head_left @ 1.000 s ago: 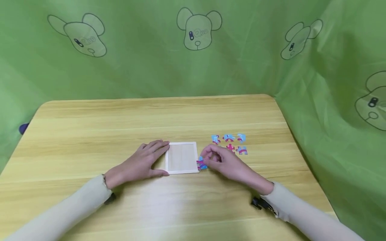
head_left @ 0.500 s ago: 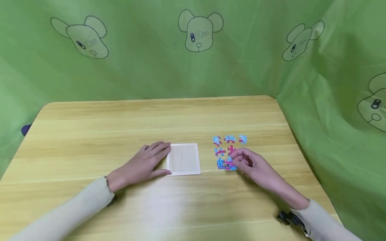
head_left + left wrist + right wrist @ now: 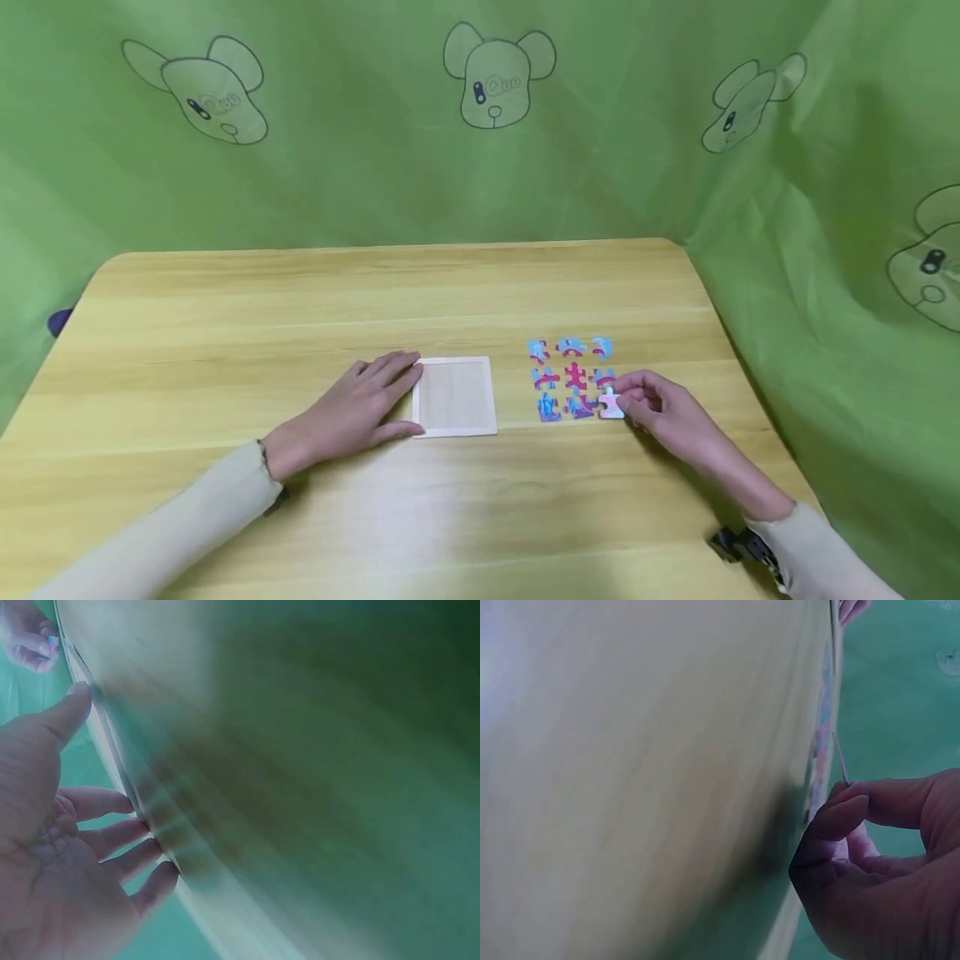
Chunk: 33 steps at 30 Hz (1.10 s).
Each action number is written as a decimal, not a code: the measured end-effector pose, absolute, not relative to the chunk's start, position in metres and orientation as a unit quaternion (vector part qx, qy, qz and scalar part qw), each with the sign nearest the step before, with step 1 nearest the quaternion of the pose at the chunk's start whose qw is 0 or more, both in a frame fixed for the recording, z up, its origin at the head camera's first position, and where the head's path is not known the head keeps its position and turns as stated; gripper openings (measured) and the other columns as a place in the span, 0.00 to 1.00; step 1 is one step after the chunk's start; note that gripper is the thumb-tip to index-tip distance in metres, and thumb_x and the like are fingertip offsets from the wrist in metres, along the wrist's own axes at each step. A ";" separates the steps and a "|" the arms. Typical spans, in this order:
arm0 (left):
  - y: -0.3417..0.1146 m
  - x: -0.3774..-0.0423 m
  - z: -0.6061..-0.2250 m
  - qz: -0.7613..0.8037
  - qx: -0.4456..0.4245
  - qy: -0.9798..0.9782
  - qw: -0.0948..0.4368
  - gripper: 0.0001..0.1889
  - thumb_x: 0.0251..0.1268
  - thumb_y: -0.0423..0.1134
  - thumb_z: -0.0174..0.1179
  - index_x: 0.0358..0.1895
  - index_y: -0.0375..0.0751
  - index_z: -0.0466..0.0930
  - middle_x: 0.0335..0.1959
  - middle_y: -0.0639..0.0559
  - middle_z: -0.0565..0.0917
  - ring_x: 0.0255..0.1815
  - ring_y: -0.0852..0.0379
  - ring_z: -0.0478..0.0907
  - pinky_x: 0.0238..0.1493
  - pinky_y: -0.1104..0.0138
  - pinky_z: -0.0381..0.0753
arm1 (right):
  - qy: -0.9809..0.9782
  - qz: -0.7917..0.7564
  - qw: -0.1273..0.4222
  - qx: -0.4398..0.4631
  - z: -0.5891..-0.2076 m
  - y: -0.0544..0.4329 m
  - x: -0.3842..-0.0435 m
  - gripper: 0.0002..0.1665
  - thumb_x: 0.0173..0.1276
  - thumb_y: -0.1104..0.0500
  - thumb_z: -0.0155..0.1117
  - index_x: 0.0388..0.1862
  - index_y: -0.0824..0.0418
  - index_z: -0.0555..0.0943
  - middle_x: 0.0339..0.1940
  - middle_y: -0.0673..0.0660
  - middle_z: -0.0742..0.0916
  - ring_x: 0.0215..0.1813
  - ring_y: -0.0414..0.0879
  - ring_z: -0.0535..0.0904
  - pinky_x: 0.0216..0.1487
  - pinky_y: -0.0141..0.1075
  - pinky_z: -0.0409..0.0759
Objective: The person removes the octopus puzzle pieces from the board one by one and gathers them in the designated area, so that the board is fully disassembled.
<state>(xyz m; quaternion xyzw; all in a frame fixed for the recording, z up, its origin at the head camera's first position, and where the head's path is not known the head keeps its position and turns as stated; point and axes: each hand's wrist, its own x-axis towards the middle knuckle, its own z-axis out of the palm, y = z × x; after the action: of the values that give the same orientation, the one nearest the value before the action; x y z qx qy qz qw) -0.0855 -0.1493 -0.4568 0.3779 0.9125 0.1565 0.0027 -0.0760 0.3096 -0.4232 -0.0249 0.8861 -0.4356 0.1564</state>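
Observation:
My left hand [image 3: 352, 417] lies beside a square white-rimmed wooden tray [image 3: 492, 400], its fingertips and thumb at the tray's left rim. In the left wrist view the fingers [image 3: 112, 836] are spread and nearly straight along that thin edge. Between thumb and fingertips, my right hand [image 3: 667, 412] pinches a pale pink jigsaw puzzle piece [image 3: 610, 406] at the lower right of the laid-out pieces. The same puzzle piece [image 3: 841, 759] appears almost edge-on in the right wrist view, tilted off the tabletop. Pink and blue puzzle pieces [image 3: 575, 376] lie in rows right of the tray.
The wooden table [image 3: 300, 317] has rounded far corners. Green cloth [image 3: 360, 183] printed with cartoon heads hangs behind it and along the right side. A black device [image 3: 742, 550] is strapped at the right wrist.
The right hand has moved right, from the tray's right edge past the bottom row to the lower right corner of the pieces, where it pinches a pale piece. The left hand stays put.

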 end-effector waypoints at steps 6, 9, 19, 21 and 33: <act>-0.150 -0.083 -0.457 0.158 0.372 0.915 0.008 0.44 0.78 0.60 0.66 0.81 0.27 0.68 0.82 0.33 0.67 0.81 0.34 0.65 0.68 0.38 0.73 | 0.886 -0.432 0.170 -0.014 -0.427 0.314 -0.086 0.19 0.84 0.61 0.65 0.64 0.72 0.77 0.44 0.61 0.84 0.39 0.49 0.80 0.36 0.35 0.81; -0.151 -0.083 -0.457 0.160 0.370 0.915 0.009 0.45 0.78 0.60 0.66 0.82 0.27 0.67 0.83 0.33 0.67 0.82 0.34 0.65 0.68 0.38 0.73 | 0.890 -0.421 0.173 -0.016 -0.426 0.314 -0.088 0.19 0.83 0.61 0.66 0.63 0.72 0.77 0.43 0.60 0.85 0.39 0.49 0.80 0.36 0.35 0.80; -0.151 -0.084 -0.456 0.157 0.370 0.916 0.011 0.44 0.79 0.61 0.65 0.82 0.28 0.67 0.83 0.34 0.66 0.82 0.34 0.64 0.69 0.37 0.72 | 0.907 -0.386 0.166 -0.016 -0.426 0.314 -0.093 0.19 0.83 0.60 0.66 0.61 0.73 0.78 0.43 0.59 0.85 0.43 0.50 0.80 0.40 0.34 0.79; -0.151 -0.085 -0.456 0.156 0.369 0.916 0.011 0.44 0.79 0.61 0.64 0.82 0.28 0.67 0.83 0.33 0.66 0.82 0.34 0.64 0.69 0.37 0.72 | 0.910 -0.379 0.164 -0.017 -0.425 0.313 -0.093 0.18 0.83 0.59 0.66 0.61 0.72 0.78 0.43 0.58 0.85 0.43 0.50 0.80 0.40 0.34 0.79; -0.150 -0.081 -0.455 0.148 0.352 0.924 -0.010 0.45 0.79 0.63 0.63 0.82 0.29 0.67 0.82 0.32 0.67 0.82 0.32 0.64 0.73 0.35 0.67 | 0.942 -0.317 0.101 -0.050 -0.422 0.314 -0.086 0.14 0.87 0.55 0.61 0.56 0.66 0.82 0.43 0.58 0.83 0.45 0.51 0.76 0.43 0.38 0.77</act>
<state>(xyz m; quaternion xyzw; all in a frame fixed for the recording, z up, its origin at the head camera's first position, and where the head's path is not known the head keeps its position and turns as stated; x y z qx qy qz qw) -0.0813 -0.1498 -0.4550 0.3521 0.9242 0.1477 -0.0096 -0.0862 0.3144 -0.4217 -0.0497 0.9416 -0.3175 0.1009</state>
